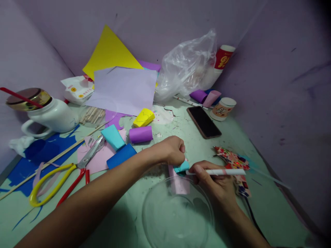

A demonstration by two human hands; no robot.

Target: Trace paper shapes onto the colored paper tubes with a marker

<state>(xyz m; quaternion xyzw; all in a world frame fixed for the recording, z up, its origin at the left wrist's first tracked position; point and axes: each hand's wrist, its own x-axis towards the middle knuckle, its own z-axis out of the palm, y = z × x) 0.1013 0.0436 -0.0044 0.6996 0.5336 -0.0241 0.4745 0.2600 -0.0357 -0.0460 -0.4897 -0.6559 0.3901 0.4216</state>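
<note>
My right hand grips a white paper straw with faint reddish bands, its left end pointing at a small turquoise paper piece. Just above that piece, my left hand is closed with its fingers curled in; whatever they may hold is hidden. Below the left hand is a pink paper piece, partly overlapped by the rim of a clear round plastic lid or dish. Left of my hands lie folded paper shapes: turquoise, blue, purple and yellow.
Scissors lie open at left near a white mug and a dish of short sticks. A phone, a paper cup and a plastic bag stand behind. A flower-patterned glue gun is at right.
</note>
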